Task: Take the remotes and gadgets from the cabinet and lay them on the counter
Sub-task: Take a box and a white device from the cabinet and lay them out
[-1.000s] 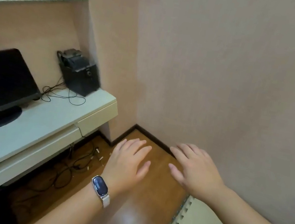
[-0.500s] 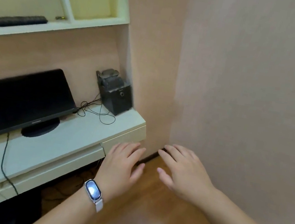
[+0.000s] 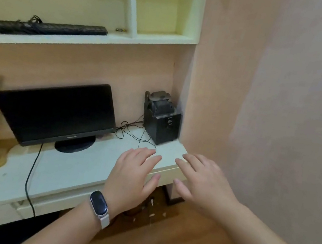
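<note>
Both hands empty, palms down, fingers straight and loosely spread: left hand (image 3: 132, 172), with a dark-faced wristband (image 3: 99, 203), over the near right end of the white counter (image 3: 62, 171); right hand (image 3: 203, 182) just beside it, over the counter's right corner and the drawer front (image 3: 166, 175) below. Contact with the counter not determinable. Up in the pale cabinet (image 3: 161, 38), in the left compartment: long black keyboard-like device (image 3: 43, 27) lying flat along the shelf, cable bunched behind it; small yellow-and-dark cylinder (image 3: 120, 29) just right of its end, near the divider. Standing between hands and cabinet: black monitor (image 3: 55, 110) on a round foot at mid-counter; black speaker box (image 3: 163, 124) in the far right corner against the wall, with dark items on top, kind not determinable. Thin black wire (image 3: 132, 132) looped on the counter between the two, reaching just far of the left fingertips. Thicker black cord (image 3: 29, 174) from under the monitor, across the counter and over its near edge. Pink wall (image 3: 287, 100) close on the right. Wooden floor (image 3: 178, 242) below, with small pale bits (image 3: 153, 214) scattered under the counter's right end.
</note>
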`<state>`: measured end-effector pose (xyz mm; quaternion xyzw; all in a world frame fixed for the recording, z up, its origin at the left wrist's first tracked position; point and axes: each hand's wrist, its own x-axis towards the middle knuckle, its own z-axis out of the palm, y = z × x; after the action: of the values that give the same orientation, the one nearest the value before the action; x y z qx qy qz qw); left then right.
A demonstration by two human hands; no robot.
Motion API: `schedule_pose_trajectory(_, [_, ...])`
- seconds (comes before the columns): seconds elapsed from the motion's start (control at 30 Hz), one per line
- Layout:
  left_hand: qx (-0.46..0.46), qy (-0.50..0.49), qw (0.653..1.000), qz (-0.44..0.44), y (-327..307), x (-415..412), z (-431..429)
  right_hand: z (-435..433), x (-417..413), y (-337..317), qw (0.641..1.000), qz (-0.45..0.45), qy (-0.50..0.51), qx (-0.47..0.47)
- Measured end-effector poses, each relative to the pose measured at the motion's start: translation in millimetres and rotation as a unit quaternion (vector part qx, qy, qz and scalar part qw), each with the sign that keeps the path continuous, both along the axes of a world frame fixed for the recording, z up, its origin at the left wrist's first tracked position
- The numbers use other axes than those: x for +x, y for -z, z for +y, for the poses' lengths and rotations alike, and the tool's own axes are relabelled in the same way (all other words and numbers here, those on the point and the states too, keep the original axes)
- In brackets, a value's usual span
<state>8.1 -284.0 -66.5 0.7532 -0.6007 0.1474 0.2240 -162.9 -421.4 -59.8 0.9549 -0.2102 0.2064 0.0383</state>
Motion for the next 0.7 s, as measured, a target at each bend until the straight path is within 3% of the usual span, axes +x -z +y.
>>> schedule_pose_trajectory(0.4, [-0.049, 0.056, 0.997, -0.025, -28, 193, -83, -57, 187, -50, 0.998, -0.005, 0.046, -0.052])
schedule_pose_trajectory(0.7, [-0.107, 0.094, 0.989, -0.042, -60, 266, -140, -96, 243, -89, 0.993, -0.017, 0.07, -0.096])
